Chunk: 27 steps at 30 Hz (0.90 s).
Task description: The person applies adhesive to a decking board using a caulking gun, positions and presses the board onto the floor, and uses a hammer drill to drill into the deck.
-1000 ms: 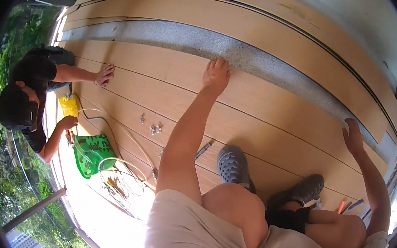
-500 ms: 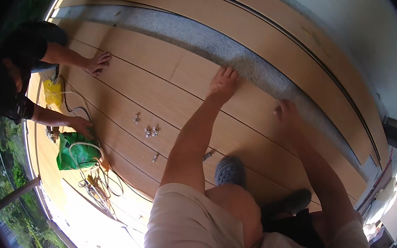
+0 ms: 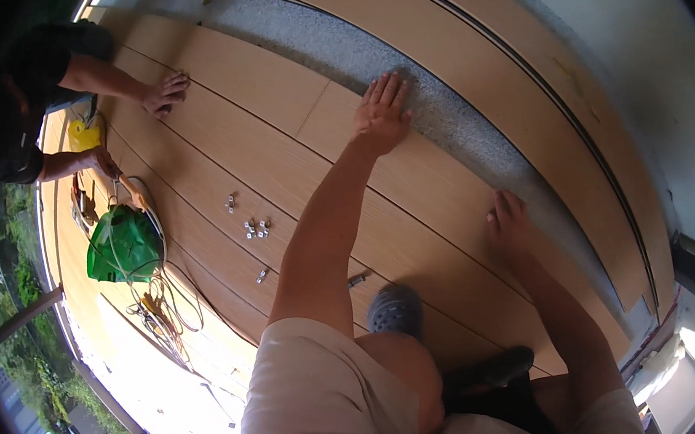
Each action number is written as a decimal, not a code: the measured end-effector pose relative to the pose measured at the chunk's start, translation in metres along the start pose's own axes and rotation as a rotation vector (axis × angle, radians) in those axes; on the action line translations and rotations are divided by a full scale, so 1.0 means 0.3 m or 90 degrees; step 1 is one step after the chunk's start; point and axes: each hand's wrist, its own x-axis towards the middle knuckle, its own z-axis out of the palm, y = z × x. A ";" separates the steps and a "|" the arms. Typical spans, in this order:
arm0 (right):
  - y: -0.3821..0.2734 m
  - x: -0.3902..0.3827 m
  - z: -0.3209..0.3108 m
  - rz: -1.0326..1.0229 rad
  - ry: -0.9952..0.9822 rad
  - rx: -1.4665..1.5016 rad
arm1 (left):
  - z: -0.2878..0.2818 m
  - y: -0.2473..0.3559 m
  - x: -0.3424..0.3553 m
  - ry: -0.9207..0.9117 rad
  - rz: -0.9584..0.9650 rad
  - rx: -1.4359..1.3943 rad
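My left hand (image 3: 381,113) lies on the outer wooden deck board (image 3: 438,189) at its far edge, fingers spread and stretched out, beside a strip of exposed speckled base (image 3: 460,116). Farther right along that edge, my right hand (image 3: 507,221) touches the same board, fingers slightly bent and apart, with nothing visible held in it. Several small metal clips (image 3: 257,229) lie on the laid boards left of my left forearm. A dark, narrow tool (image 3: 357,280) rests beside my shoe (image 3: 395,309).
A co-worker (image 3: 29,89) at upper left presses one hand on the boards; the other holds an orange item among cords. A green bag (image 3: 124,249), yellow object (image 3: 85,136) and coiled cables lie near them. Loose planks (image 3: 540,112) border a white wall (image 3: 600,38).
My left hand has shifted up slightly and flattened. My right hand moved inward along the board's edge from lower right. The co-worker's lower hand has raised an orange item with cord.
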 end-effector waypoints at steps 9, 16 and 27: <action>-0.002 -0.019 0.008 -0.001 -0.055 -0.014 | -0.003 0.011 -0.012 -0.048 -0.024 0.039; -0.033 0.000 0.005 0.017 -0.065 -0.024 | -0.017 0.006 0.009 -0.057 -0.031 0.025; -0.052 0.005 0.005 0.016 -0.039 -0.037 | 0.008 -0.042 -0.001 0.147 -0.196 -0.034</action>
